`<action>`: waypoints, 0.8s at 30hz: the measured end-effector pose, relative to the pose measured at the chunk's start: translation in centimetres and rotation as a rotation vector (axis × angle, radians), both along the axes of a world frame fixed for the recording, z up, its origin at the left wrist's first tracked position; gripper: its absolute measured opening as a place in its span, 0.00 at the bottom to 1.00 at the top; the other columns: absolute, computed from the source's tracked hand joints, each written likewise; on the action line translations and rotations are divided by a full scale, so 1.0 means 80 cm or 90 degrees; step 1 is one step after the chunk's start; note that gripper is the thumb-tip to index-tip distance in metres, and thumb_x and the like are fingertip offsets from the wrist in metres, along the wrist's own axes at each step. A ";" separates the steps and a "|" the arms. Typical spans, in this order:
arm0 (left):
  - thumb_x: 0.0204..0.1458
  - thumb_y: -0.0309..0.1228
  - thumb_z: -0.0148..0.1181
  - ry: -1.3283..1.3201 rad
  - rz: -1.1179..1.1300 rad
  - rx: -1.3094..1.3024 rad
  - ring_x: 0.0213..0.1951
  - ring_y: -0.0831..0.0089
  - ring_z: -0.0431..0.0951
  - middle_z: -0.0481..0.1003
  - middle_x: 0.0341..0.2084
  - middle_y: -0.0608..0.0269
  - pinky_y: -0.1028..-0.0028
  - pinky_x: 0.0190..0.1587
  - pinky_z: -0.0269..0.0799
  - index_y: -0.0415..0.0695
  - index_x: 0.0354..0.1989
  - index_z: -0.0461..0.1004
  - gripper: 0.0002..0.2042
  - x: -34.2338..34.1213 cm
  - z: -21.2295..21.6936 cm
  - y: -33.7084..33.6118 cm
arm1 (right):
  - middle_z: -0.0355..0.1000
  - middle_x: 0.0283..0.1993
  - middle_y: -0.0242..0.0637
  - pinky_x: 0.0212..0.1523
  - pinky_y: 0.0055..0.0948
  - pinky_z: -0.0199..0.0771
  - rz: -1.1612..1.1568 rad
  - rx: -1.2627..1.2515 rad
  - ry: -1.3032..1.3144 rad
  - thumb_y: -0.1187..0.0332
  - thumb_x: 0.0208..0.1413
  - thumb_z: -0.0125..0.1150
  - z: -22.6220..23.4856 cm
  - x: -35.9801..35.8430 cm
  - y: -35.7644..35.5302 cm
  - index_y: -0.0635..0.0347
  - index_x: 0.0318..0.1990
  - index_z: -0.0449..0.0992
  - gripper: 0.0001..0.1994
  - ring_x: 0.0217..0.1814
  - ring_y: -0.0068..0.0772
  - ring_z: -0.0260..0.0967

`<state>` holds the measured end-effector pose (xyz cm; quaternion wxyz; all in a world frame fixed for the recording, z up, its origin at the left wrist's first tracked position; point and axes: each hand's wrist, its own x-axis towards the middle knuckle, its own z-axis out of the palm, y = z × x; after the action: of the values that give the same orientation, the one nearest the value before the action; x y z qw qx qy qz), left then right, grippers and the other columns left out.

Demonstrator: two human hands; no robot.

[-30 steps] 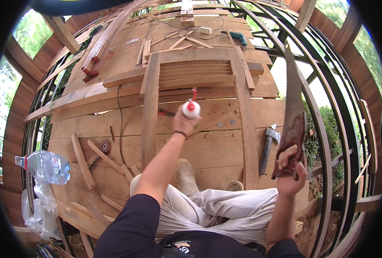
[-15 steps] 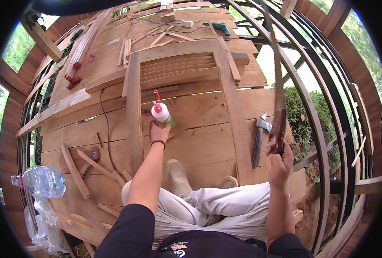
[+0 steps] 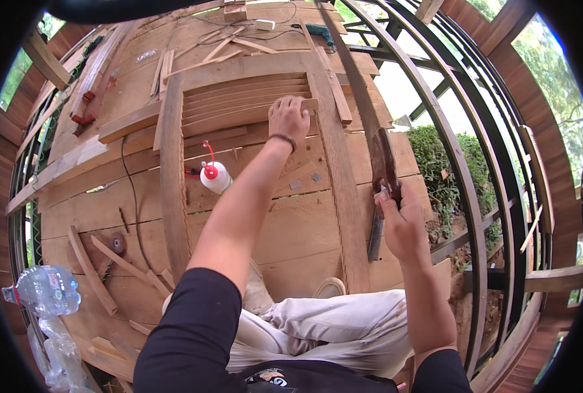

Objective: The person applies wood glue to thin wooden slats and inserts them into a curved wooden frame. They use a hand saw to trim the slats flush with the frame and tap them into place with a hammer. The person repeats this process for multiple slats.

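My left hand [image 3: 289, 120] reaches across to the wooden frame [image 3: 173, 164], its fingers curled over the right end of the lowest wooden slat [image 3: 239, 119]. Several thin slats sit above that one, between the frame's side rails. In my right hand [image 3: 403, 219] is a handsaw [image 3: 363, 92], gripped by its dark wooden handle, the long blade pointing away from me. Inside the frame a white glue bottle [image 3: 215, 177] with a red cap and spout stands on the boards, partly hidden by my left forearm. A hammer-like tool [image 3: 375, 236] lies mostly hidden behind the saw and right hand.
Wood strips and a grinding disc [image 3: 117, 243] lie at the left, near a clear plastic bottle [image 3: 45, 291]. A teal power drill [image 3: 319, 33] and cables are at the far end. Metal beams [image 3: 458, 164] edge the platform's right side, with greenery [image 3: 435, 164] below.
My left hand has let go of the glue bottle, leaving it standing, and moved up and right to the slat. The handsaw has shifted left, its blade tilting further left.
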<state>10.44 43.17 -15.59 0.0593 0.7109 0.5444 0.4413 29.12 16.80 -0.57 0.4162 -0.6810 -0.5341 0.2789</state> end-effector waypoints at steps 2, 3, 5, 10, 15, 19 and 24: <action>0.59 0.39 0.59 0.041 -0.001 -0.020 0.58 0.58 0.72 0.77 0.50 0.60 0.56 0.61 0.63 0.46 0.42 0.80 0.11 0.021 -0.003 0.032 | 0.74 0.34 0.37 0.39 0.32 0.69 0.003 -0.005 0.010 0.69 0.64 0.57 -0.031 0.007 0.002 0.66 0.44 0.75 0.08 0.36 0.29 0.69; 0.59 0.40 0.59 0.071 -0.015 -0.073 0.59 0.58 0.72 0.77 0.50 0.60 0.56 0.62 0.63 0.47 0.44 0.80 0.12 0.032 0.000 0.036 | 0.73 0.33 0.37 0.38 0.32 0.69 -0.004 -0.012 0.016 0.70 0.65 0.57 -0.044 0.012 0.000 0.66 0.44 0.75 0.08 0.35 0.28 0.69; 0.60 0.43 0.59 0.135 -0.033 -0.178 0.60 0.58 0.72 0.78 0.51 0.59 0.56 0.62 0.62 0.50 0.49 0.80 0.15 0.035 0.021 0.036 | 0.73 0.32 0.33 0.35 0.28 0.68 -0.025 -0.050 0.063 0.70 0.65 0.58 -0.043 0.006 -0.006 0.66 0.44 0.75 0.08 0.33 0.22 0.67; 0.60 0.44 0.60 0.083 -0.020 -0.110 0.54 0.62 0.75 0.79 0.46 0.63 0.58 0.60 0.60 0.53 0.45 0.80 0.12 0.019 -0.019 0.045 | 0.74 0.30 0.29 0.34 0.24 0.69 -0.049 -0.060 0.124 0.70 0.65 0.58 -0.040 -0.003 -0.004 0.65 0.42 0.77 0.07 0.31 0.18 0.68; 0.60 0.45 0.59 0.144 -0.045 -0.146 0.53 0.63 0.77 0.80 0.45 0.64 0.57 0.59 0.61 0.54 0.43 0.80 0.12 0.017 -0.012 0.036 | 0.75 0.30 0.31 0.34 0.25 0.70 -0.045 -0.085 0.083 0.69 0.65 0.59 -0.058 0.004 -0.004 0.65 0.41 0.76 0.07 0.31 0.19 0.70; 0.61 0.45 0.57 0.187 -0.056 -0.238 0.54 0.63 0.78 0.82 0.45 0.62 0.57 0.59 0.62 0.53 0.46 0.81 0.13 0.018 0.003 0.044 | 0.76 0.30 0.32 0.33 0.27 0.71 -0.043 -0.093 0.062 0.68 0.66 0.60 -0.072 0.003 -0.004 0.65 0.41 0.76 0.08 0.31 0.20 0.70; 0.63 0.49 0.52 0.218 -0.061 -0.364 0.56 0.62 0.79 0.83 0.49 0.61 0.55 0.63 0.61 0.56 0.51 0.81 0.18 0.018 0.024 0.050 | 0.75 0.29 0.29 0.33 0.25 0.71 -0.070 -0.110 0.054 0.67 0.68 0.58 -0.076 -0.022 -0.005 0.64 0.41 0.75 0.08 0.31 0.19 0.69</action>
<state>11.87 47.16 -13.70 0.1848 0.7543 0.6140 0.1412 27.37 16.41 -6.64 0.3931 -0.7300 -0.4519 0.3292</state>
